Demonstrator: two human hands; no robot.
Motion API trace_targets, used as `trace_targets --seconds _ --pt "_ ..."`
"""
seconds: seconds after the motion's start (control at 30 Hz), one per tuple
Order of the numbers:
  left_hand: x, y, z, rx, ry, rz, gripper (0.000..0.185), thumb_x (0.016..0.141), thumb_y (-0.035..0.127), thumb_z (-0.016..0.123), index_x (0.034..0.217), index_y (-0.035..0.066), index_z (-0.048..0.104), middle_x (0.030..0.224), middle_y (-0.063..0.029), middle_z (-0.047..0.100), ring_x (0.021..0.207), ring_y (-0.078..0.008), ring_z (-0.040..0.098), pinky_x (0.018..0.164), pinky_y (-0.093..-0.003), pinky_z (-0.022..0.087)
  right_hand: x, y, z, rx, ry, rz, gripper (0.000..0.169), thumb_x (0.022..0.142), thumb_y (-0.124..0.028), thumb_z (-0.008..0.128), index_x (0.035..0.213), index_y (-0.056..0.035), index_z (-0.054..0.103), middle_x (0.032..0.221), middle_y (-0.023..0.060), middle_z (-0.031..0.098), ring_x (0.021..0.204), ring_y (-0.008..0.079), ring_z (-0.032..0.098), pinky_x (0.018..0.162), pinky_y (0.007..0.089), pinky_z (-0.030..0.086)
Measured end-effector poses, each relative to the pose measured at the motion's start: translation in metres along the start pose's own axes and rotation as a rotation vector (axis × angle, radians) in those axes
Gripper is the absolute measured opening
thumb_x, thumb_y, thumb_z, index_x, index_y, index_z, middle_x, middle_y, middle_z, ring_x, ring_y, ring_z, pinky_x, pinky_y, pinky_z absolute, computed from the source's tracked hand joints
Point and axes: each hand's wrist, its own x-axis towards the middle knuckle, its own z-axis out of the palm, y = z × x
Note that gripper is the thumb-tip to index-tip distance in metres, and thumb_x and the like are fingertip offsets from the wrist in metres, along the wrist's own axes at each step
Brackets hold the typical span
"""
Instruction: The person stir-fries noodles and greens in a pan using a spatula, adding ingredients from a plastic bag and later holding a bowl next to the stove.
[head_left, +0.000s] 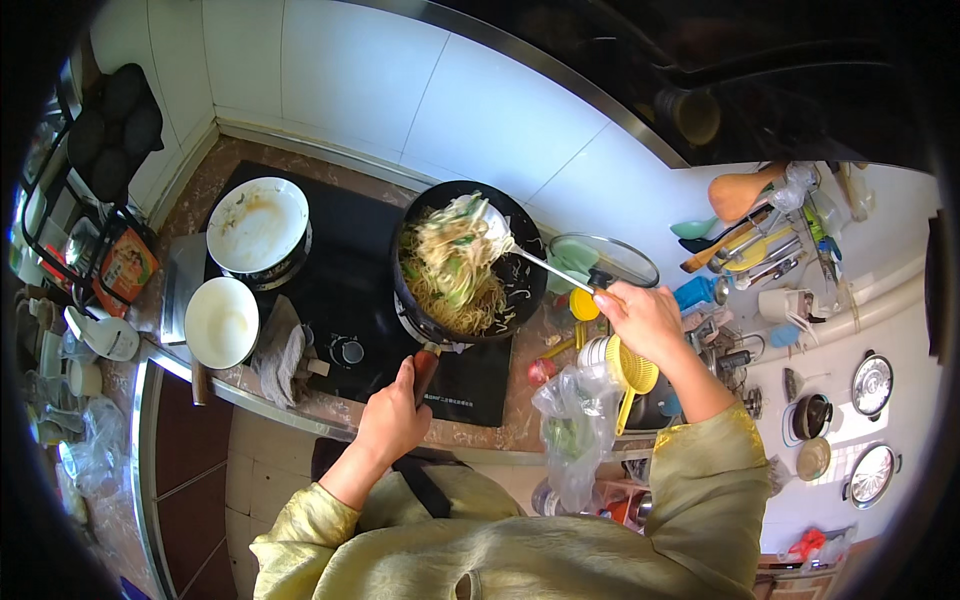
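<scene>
My left hand (395, 415) is closed around the brown handle (425, 375) of a black wok (526, 247) on the right burner of the stove. Noodles (469, 304) mixed with green vegetable pieces fill much of the wok. My right hand (646, 319) grips a metal spatula (551, 268) by its wooden end. The spatula's blade is inside the wok, beneath a blurred clump of noodles and greens (454, 232) raised above the rest.
On the left burner sits a stained white plate (259, 225). A white bowl (222, 322) and a grey cloth (279, 356) lie near the stove's front left. Right of the wok are a glass lid (607, 259), a yellow strainer (634, 367) and a plastic bag (574, 420) over the counter edge.
</scene>
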Motion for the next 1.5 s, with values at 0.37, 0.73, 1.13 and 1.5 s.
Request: trace_targets --seconds 0.37,0.73,1.13,1.5 --pt "-0.001 -0.002 0.001 -0.004 -0.004 0.015 0.069 0.070 0.011 0.057 0.131 -0.009 0.031 0.087 -0.0284 0.062 0.080 -0.0423 0.062 0.075 -0.0467 0.050 0.044 -0.045 -0.047 -0.702 0.084 -0.175 0.019 0.086 -0.026 0.053 0.080 -0.0115 0.065 0.072 0.0062 0.066 0.066 0.0193 0.063 0.082 0.0431 0.029" --pt "0.001 0.005 -0.004 0.004 -0.022 -0.062 0.070 0.070 0.013 0.057 0.133 -0.006 0.032 0.087 -0.0278 0.062 0.080 -0.0413 0.062 0.076 -0.0461 0.050 0.092 0.034 0.008 0.076 -0.848 0.224 0.043 0.084 -0.046 0.060 0.077 -0.0045 0.068 0.058 0.0020 0.058 0.047 0.0112 0.049 0.041 0.0255 0.039" --pt "0.000 0.008 -0.002 0.082 -0.050 -0.086 0.073 0.070 0.013 0.060 0.134 -0.005 0.030 0.085 -0.0251 0.063 0.078 -0.0403 0.062 0.073 -0.0460 0.051 0.045 -0.001 0.141 1.062 -0.462 0.455 0.041 0.090 -0.040 0.057 0.082 -0.0005 0.063 0.056 -0.0004 0.049 0.045 0.0074 0.041 0.041 0.0232 0.031" --pt "0.000 0.000 0.003 0.043 -0.023 -0.012 0.074 0.070 0.013 0.060 0.134 -0.008 0.028 0.090 -0.0276 0.062 0.080 -0.0414 0.062 0.074 -0.0456 0.051 0.000 0.037 0.089 0.284 -0.217 0.334 0.046 0.085 -0.058 0.047 0.091 -0.0190 0.070 0.078 0.0077 0.067 0.080 0.0283 0.064 0.066 0.0380 0.047"
